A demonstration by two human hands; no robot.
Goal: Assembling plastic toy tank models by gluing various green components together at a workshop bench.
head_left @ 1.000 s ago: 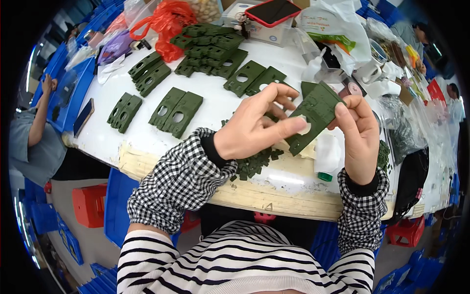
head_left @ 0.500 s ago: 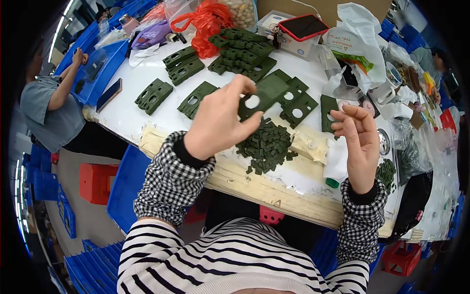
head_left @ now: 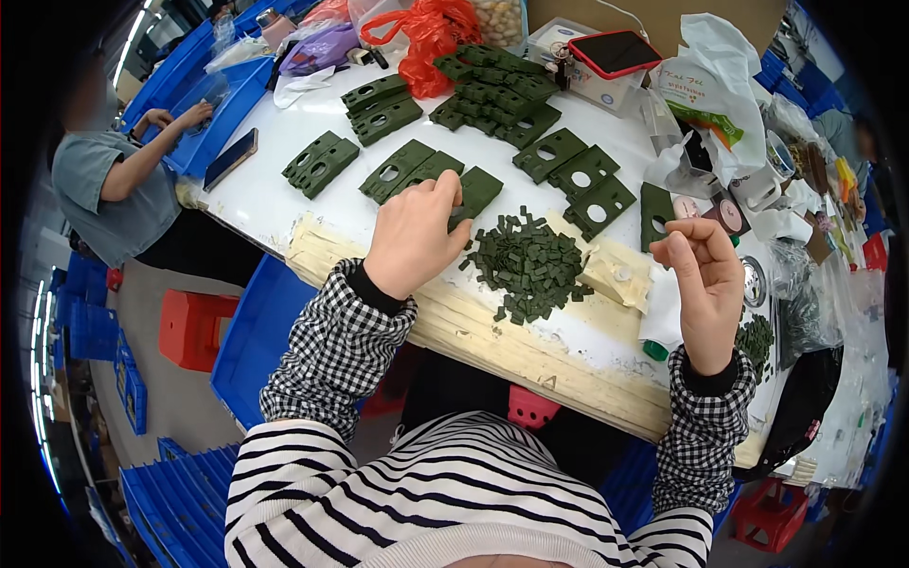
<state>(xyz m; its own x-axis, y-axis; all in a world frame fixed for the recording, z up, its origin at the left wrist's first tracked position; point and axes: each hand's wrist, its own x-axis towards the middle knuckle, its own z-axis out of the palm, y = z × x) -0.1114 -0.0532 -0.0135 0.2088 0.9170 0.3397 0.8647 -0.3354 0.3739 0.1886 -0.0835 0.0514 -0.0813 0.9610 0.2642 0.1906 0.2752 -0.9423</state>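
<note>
My left hand (head_left: 417,232) is closed on the edge of a dark green plastic part (head_left: 479,193), a flat plate shape low over the white table. Its near end is hidden behind my fingers. Directly left of it lie similar green parts (head_left: 400,168) with round holes. A heap of small dark green plastic pieces (head_left: 530,263) is spread just right of that hand. At the right, my right hand (head_left: 708,289) is raised with its fingers curled and thumb near the forefinger; what they pinch, if anything, is too small to make out. A single green plate (head_left: 655,210) lies behind it.
Stacked green parts (head_left: 497,90) stand at the back, near a red plastic bag (head_left: 426,47) and a red-rimmed phone (head_left: 615,54). Tape covers a block (head_left: 615,275) beside the heap. A co-worker (head_left: 118,189) works at blue bins on the left.
My left hand has carried the green part leftward and down, beside the other parts. My right hand stays raised with its fingers drawn closer together. The whole view has shifted slightly.
</note>
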